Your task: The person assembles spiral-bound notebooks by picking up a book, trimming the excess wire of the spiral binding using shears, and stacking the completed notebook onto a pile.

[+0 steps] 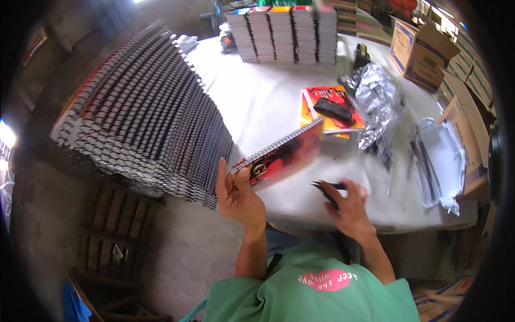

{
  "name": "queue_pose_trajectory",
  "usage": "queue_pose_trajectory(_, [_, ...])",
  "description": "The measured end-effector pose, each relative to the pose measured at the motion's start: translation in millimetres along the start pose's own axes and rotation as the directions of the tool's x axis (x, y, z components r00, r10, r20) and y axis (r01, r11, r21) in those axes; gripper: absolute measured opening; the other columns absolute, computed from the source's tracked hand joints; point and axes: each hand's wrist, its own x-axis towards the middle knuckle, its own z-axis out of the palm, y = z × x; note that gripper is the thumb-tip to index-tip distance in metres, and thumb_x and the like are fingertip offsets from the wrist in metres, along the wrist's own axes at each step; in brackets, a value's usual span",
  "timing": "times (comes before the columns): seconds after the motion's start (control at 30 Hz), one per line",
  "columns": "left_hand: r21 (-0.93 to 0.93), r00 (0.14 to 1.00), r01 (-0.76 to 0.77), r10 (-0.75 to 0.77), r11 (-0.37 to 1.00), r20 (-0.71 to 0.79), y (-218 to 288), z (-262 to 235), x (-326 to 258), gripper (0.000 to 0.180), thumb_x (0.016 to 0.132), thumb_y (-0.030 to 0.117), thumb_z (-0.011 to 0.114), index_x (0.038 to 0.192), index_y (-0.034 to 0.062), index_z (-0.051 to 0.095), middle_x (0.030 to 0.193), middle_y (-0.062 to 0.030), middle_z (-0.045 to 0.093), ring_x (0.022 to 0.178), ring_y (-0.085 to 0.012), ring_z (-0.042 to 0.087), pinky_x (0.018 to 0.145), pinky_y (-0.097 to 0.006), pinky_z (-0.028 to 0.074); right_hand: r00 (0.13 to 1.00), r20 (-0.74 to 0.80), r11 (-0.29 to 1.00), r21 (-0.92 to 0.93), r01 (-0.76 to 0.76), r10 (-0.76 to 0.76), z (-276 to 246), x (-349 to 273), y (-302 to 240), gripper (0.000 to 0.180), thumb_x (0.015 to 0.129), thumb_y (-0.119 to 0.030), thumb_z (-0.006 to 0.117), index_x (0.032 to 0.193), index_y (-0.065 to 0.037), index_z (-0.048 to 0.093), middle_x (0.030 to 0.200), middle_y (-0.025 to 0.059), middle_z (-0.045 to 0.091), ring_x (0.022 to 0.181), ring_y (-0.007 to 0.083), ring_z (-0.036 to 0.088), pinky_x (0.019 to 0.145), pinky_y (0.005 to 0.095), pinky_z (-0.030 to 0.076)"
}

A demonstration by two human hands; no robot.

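Observation:
My left hand [241, 198] grips one end of a spiral-bound notebook [287, 155] with a red and orange cover. The notebook is tilted, its wire coil running along the upper edge, above the white table. My right hand [351, 209] is closed around small black pliers [331, 193], whose thin tips point left toward the notebook but stay apart from it. Part of the tool is hidden by my fingers. Left of my left hand rises a large stack of spiral-bound notebooks [155, 102], coils facing outward.
Another notebook [314, 126] lies on the white table [263, 102] under a black object [332, 110]. Crumpled clear plastic [378, 96] sits to its right. Stacked notebooks [279, 37] stand at the back. Cardboard boxes [429, 61] line the right side. A wooden pallet [112, 231] is on the floor.

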Motion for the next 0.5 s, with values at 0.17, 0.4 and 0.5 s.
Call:
queue_pose_trajectory(0.17, [-0.438, 0.939, 0.343, -0.307, 0.831, 0.152, 20, 14, 9, 0.027, 0.092, 0.009, 0.054, 0.113, -0.0064, 0.054, 0.100, -0.0210, 0.063, 0.090, -0.0222, 0.064, 0.080, -0.031, 0.054, 0.986, -0.059, 0.967, -0.198, -0.162, 0.153, 13, -18, 59, 0.069, 0.078, -0.025, 0.067, 0.139, -0.022, 0.033, 0.134, 0.0177, 0.032, 0.129, 0.0345, 0.027, 0.101, 0.0646, 0.012])
queue_pose_trajectory(0.4, [-0.579, 0.929, 0.234, -0.005, 0.781, 0.370, 83, 31, 27, 0.023, 0.092, 0.005, 0.051, 0.113, -0.0040, 0.053, 0.104, -0.0206, 0.062, 0.099, -0.0227, 0.061, 0.084, -0.031, 0.051, 0.927, -0.337, -0.059, 0.935, 0.351, 0.166, -44, 48, 32, 0.048, 0.086, -0.011, 0.062, 0.128, -0.004, 0.042, 0.117, 0.0071, 0.055, 0.108, 0.0141, 0.054, 0.090, 0.0281, 0.045])
queue_pose_trajectory(0.5, [-0.389, 0.870, -0.153, 0.311, 0.909, 0.383, 144, 38, 65, 0.020, 0.090, 0.001, 0.054, 0.109, -0.0057, 0.056, 0.101, -0.0183, 0.064, 0.088, -0.0151, 0.062, 0.076, -0.025, 0.050, 0.843, -0.494, -0.010, 0.862, 0.507, 0.213, -81, 94, 18, 0.048, 0.084, -0.012, 0.065, 0.126, -0.002, 0.044, 0.116, 0.0077, 0.055, 0.108, 0.0152, 0.054, 0.092, 0.0295, 0.045])
